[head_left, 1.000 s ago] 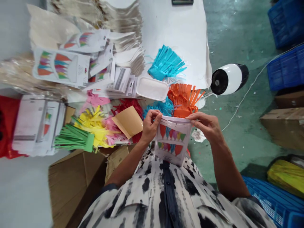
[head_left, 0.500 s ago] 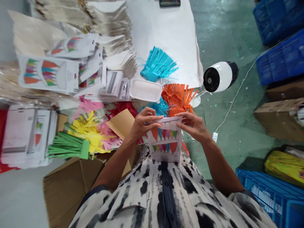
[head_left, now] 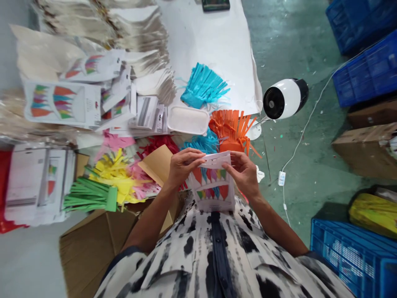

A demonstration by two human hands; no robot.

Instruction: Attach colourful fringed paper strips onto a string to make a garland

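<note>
Both my hands hold a white printed paper card (head_left: 212,190) with rows of coloured bunting triangles, just above my shirt front. My left hand (head_left: 185,167) pinches its top left, and my right hand (head_left: 242,174) grips its top right. The card's top edge (head_left: 216,160) looks like a bent white strip. Just beyond my hands lie tassels of fringed paper: orange (head_left: 231,130), blue (head_left: 201,143) and yellow (head_left: 116,176). A tan paper envelope (head_left: 156,165) lies close to my left hand, and a green fringe (head_left: 88,195) lies further left.
A white plastic tray (head_left: 187,120), a turquoise fringe (head_left: 203,87) and stacks of printed cards (head_left: 58,103) lie on white paper. A white fan (head_left: 285,98) sits on the green floor to the right, near blue crates (head_left: 350,256) and cardboard boxes (head_left: 369,151).
My hands have moved closer together, with the right hand shifting left along the card's top edge. The card stays in both hands, and the whole view has drifted slightly left.
</note>
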